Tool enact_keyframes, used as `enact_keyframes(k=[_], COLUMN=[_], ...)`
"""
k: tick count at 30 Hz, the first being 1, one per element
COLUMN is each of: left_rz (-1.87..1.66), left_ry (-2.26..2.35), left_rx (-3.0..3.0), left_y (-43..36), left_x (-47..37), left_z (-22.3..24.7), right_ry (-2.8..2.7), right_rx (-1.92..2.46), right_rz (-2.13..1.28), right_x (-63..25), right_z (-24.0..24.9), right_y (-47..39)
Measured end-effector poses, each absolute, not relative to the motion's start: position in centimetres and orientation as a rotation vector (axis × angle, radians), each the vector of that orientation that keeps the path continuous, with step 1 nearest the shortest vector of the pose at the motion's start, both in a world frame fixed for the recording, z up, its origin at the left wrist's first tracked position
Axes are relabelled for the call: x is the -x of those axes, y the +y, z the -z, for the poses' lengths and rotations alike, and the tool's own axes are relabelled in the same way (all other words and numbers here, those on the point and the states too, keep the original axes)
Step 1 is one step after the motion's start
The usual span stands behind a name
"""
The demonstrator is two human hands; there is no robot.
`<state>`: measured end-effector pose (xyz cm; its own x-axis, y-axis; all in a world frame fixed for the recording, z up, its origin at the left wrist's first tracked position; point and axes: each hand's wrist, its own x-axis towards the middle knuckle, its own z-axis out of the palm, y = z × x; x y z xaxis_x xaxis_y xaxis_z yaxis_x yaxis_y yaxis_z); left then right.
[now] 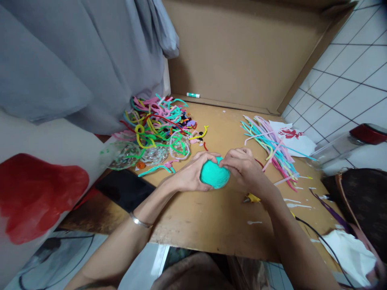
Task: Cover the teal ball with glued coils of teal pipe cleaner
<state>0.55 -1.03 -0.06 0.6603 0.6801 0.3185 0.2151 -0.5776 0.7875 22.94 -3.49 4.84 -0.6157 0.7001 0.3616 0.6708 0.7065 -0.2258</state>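
Observation:
A round teal ball with a ridged, wound surface [214,176] is held above the brown table [208,225]. My left hand [195,171] wraps round its left side, with the thumb below and the fingers over the top. At the ball's upper right edge, the fingers of my right hand [240,164] are pinched together on a bit of the teal material. Under my right forearm lies a yellow-tipped glue gun [252,197], mostly hidden.
Tangled colourful pipe cleaners [151,125] and clear plastic pieces [154,155] lie left, near a black tablet [125,189]. Straight pipe cleaners [269,141], a clear bottle [338,149], a dark bag [363,201] and tissue [350,253] are on the right. Cardboard [236,52] stands behind.

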Motion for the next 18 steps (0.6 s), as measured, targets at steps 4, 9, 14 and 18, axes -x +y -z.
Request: enact_keyframes(k=[4,9,14,18], left_rz=[-0.782,-0.783,-0.784,-0.774], left_ry=[0.7,0.711,0.744,0.751], left_rx=[-2.182,-2.248,-2.277,-2.288], left_y=[-0.9,-0.9,-0.8,-0.9], left_x=[-0.3,-0.1,0.3,0.6], left_z=[-0.2,-0.5,-0.9,-1.3], right_ry=[-2.487,-2.477,-2.485,-2.474], right_rx=[1.047,1.044,1.059,1.067], right_rz=[-0.092,-0.087,-0.082,-0.077], right_x=[-23.0,-23.1,-23.1,-23.0], right_z=[-4.6,-4.5,-4.5,-4.4], right_y=[-3.4,-3.4,-3.5,-3.5])
